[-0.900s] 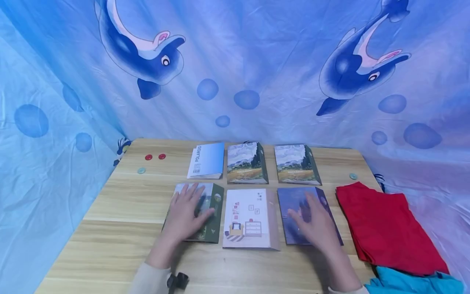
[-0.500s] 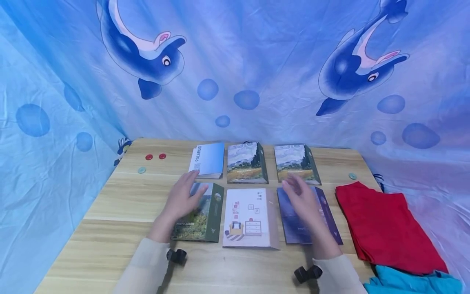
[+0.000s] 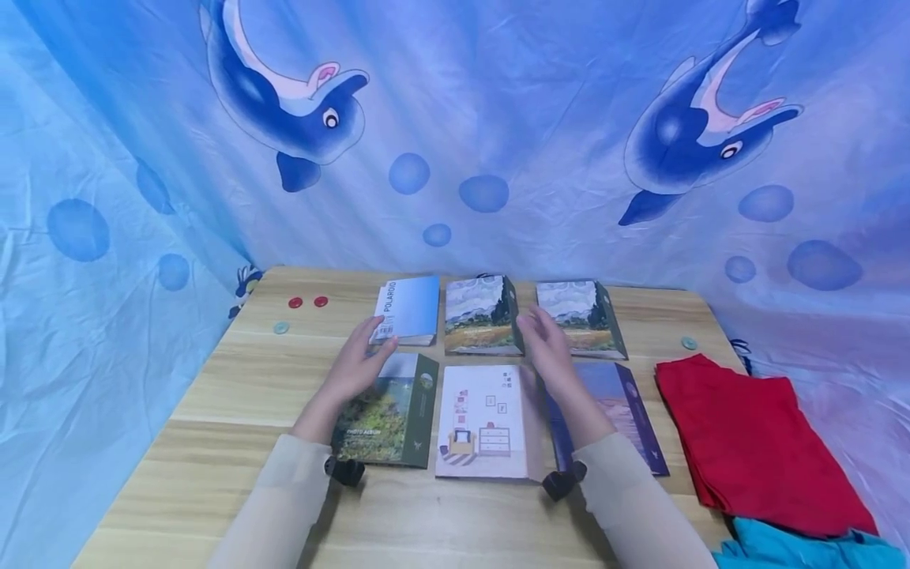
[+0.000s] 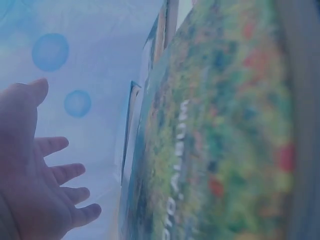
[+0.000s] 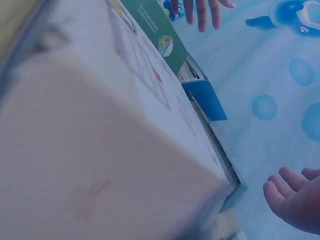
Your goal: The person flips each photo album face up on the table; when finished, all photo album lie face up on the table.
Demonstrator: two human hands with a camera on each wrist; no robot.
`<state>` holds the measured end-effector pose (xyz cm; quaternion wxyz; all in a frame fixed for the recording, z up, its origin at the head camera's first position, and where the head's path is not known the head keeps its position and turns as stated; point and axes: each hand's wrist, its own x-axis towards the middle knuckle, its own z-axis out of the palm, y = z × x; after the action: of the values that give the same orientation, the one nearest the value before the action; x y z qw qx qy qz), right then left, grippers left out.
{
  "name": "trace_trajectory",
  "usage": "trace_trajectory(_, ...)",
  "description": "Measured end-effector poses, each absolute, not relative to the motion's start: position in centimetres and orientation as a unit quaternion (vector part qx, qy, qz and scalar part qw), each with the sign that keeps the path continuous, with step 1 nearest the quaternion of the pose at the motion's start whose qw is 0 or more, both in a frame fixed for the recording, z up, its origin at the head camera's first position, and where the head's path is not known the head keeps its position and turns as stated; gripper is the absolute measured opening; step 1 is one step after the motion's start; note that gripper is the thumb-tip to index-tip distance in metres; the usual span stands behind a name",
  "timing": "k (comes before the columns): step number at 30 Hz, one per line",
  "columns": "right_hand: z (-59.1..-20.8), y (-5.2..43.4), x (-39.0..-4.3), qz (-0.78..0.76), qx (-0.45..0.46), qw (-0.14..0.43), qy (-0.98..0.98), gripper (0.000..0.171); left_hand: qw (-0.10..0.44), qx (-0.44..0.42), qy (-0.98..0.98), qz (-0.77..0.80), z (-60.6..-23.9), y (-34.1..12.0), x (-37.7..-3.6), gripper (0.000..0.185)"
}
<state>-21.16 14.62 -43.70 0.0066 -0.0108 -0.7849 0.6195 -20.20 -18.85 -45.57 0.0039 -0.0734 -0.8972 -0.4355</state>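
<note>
Albums lie in two rows on the wooden table. My left hand [image 3: 355, 365], fingers spread, hovers above the upper part of the green photo album [image 3: 380, 435], with fingertips by the blue-and-white Polaroid album [image 3: 412, 307]. My right hand [image 3: 549, 346] is relaxed between two landscape-painting albums, the middle one [image 3: 475, 320] and the right one [image 3: 576, 316]; contact cannot be told. Under its forearm is a purple album [image 3: 633, 407], partly hidden. A white album with a room drawing [image 3: 472, 427] lies between my arms. Both wrist views show the left hand [image 4: 35, 175] and right hand [image 5: 297, 200] holding nothing.
A folded red cloth [image 3: 761, 442] and a teal cloth [image 3: 803, 545] lie at the right. Two red buttons [image 3: 321, 301] and a teal button [image 3: 281, 327] are at the back left; another teal button [image 3: 688, 342] is at the right. A blue dolphin-print curtain [image 3: 498, 118] hangs behind.
My right hand has moved from the purple album up and left, to between the painting albums. My left hand has slid from the green album toward the Polaroid one. The albums have stayed put.
</note>
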Motion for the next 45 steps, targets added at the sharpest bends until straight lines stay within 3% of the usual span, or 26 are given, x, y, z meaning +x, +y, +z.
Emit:
trace_trajectory(10, -44.2, 11.6, -24.9, 0.723, -0.02, -0.057, -0.688, 0.063, -0.005, -0.052, -0.885, -0.463, -46.0, -18.3, -22.9, 0.077)
trace_trajectory(24, -46.2, 6.4, -26.5, 0.71, -0.032, -0.104, -0.695, 0.055, -0.037, 0.024, -0.86, -0.508, -46.8, -18.1, -25.4, 0.071)
trace_trajectory(37, -47.5, 2.7, -26.8, 0.717, 0.015, -0.224, -0.66, 0.056, -0.058, 0.033, -0.858, -0.51, -48.3, -18.3, -26.1, 0.076)
trace_trajectory(41, -47.5, 2.4, -26.8, 0.724, 0.009, -0.233, -0.649, 0.057, -0.063, 0.02, -0.865, -0.497, -48.2, -18.3, -26.1, 0.075)
trace_trajectory(45, -47.0, 1.9, -26.5, 0.74, -0.017, -0.208, -0.639, 0.052, -0.06, 0.015, -0.868, -0.493, -47.9, -18.0, -26.2, 0.072)
